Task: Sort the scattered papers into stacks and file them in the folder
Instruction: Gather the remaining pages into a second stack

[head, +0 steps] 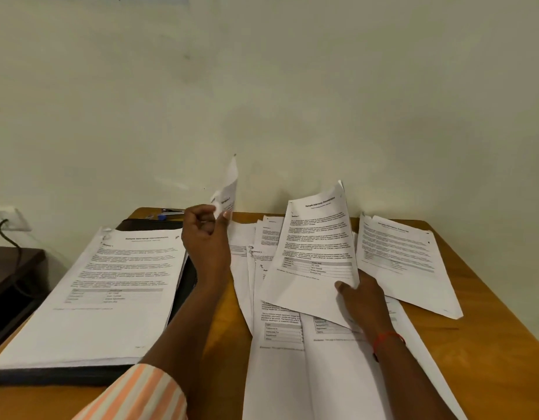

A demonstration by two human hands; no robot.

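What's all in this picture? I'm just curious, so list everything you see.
table: one, orange-brown wood, under everything
folder: one, black, left side of the table
paper stack: one, white printed, on the folder
loose papers: several, white, overlapping across the middle and right
stapler: one, dark, far edge behind the folder, blue item beside it
wall socket: one, white, left wall, with black cable
side table: one, dark brown, far left
upright sheet: one, white, raised mid-table
lifted sheet: one, white printed, right of it
left hand: pinches the upright sheet; orange-striped sleeve
right hand: holds the lifted sheet; red thread at the wrist
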